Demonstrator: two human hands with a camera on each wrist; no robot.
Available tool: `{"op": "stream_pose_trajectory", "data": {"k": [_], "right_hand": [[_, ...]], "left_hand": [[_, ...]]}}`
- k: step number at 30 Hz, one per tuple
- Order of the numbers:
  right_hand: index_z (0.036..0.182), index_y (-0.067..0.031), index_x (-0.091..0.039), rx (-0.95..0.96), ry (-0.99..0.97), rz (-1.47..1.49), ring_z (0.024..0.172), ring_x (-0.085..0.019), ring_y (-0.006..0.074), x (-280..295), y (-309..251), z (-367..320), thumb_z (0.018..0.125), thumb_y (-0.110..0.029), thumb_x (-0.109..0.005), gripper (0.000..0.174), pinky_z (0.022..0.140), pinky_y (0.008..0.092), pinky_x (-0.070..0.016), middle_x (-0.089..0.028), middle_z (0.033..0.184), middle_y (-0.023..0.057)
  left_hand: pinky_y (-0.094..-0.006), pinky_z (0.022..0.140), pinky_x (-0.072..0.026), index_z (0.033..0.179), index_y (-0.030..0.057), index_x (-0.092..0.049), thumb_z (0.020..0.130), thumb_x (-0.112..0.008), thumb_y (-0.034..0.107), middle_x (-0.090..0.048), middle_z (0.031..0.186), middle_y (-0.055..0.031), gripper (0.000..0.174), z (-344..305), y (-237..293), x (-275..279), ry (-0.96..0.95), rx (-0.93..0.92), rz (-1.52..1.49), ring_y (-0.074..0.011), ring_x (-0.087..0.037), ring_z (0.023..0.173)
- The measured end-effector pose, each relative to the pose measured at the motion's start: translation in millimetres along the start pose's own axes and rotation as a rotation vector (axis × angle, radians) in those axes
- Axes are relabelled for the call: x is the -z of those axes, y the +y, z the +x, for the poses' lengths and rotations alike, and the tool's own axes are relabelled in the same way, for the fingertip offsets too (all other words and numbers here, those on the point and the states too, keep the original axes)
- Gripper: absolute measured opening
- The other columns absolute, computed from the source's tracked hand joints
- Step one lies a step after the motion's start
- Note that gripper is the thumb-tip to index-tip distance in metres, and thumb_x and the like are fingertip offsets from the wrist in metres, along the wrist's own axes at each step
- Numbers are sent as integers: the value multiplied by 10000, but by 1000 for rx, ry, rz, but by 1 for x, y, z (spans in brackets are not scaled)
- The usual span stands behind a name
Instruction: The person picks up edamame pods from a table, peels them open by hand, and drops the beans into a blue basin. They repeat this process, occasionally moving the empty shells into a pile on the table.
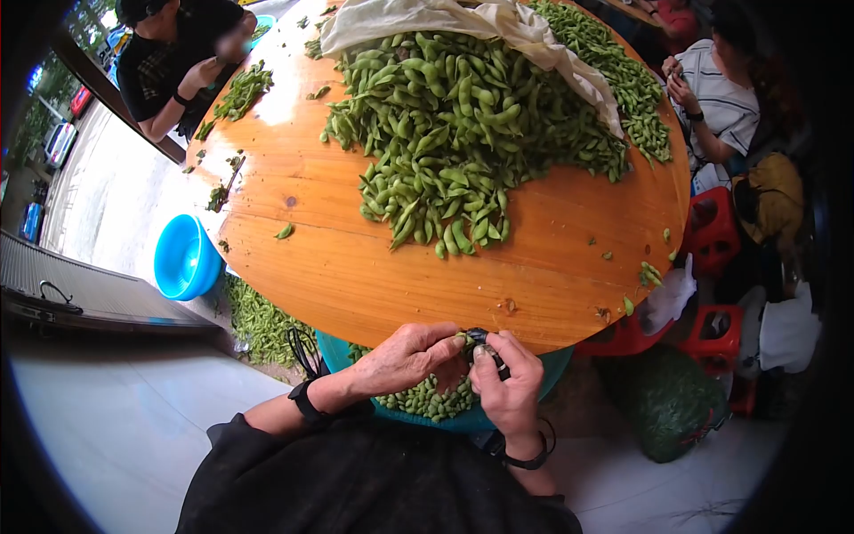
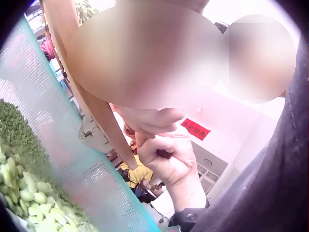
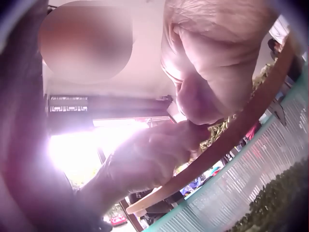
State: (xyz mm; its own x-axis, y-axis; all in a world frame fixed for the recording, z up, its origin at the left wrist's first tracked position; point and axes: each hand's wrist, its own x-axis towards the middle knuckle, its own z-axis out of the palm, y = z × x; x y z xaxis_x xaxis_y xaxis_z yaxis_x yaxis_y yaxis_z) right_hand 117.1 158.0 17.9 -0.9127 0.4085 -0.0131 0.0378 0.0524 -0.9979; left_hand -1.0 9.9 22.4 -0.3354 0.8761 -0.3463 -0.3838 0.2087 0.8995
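In the head view, the left hand (image 1: pixel 411 358) pinches a small green pod (image 1: pixel 464 339) between thumb and fingers at the table's front edge. The right hand (image 1: pixel 511 378) meets it there with fingers curled at the pod's other side; something dark (image 1: pixel 478 335) is at its fingertips. Under both hands stands a teal basket (image 1: pixel 336 353) holding shelled green beans (image 1: pixel 431 400). The left wrist view shows the curled right hand (image 2: pixel 169 157); the right wrist view shows the left hand (image 3: pixel 149 154) touching the right hand (image 3: pixel 217 63). Both wrist views hide the pod.
A large heap of green pods (image 1: pixel 445 116) lies on the round wooden table (image 1: pixel 302 196), partly under a pale cloth (image 1: pixel 569 62). A blue basin (image 1: pixel 184 258) stands at the left, red stools (image 1: pixel 712 231) at the right. Two people (image 1: pixel 160 80) (image 1: pixel 721 98) sit across the table.
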Motion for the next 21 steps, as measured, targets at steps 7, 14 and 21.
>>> {"op": "stream_pose_trajectory", "data": {"k": [7, 14, 21], "right_hand": [[999, 39, -620, 595, 255, -785, 681, -599, 338, -25, 4, -6, 826, 42, -639, 174, 595, 391, -514, -562, 863, 178], [974, 49, -624, 388, 223, -498, 652, -615, 313, -14, 2, -1, 843, 14, -626, 136, 550, 352, -503, -573, 795, 165], [1055, 58, -620, -232, 19, 511, 547, -455, 48, 7, 4, -2, 957, -6, -551, 136, 455, 222, -345, -555, 763, 18]], "left_hand": [[-234, 663, -425, 1142, 6, -538, 982, -408, 133, -521, 779, 13, 242, 4, -8, -22, 165, 12, -480, -70, -479, 708], [-223, 622, -408, 1100, 29, -565, 1047, -458, 152, -538, 791, 18, 171, 6, -23, -26, 144, -155, -429, -65, -484, 689], [-246, 540, -410, 895, 22, -506, 1056, -465, 201, -515, 705, 20, 244, 5, -24, -30, 299, -159, -20, -62, -463, 619]]}}
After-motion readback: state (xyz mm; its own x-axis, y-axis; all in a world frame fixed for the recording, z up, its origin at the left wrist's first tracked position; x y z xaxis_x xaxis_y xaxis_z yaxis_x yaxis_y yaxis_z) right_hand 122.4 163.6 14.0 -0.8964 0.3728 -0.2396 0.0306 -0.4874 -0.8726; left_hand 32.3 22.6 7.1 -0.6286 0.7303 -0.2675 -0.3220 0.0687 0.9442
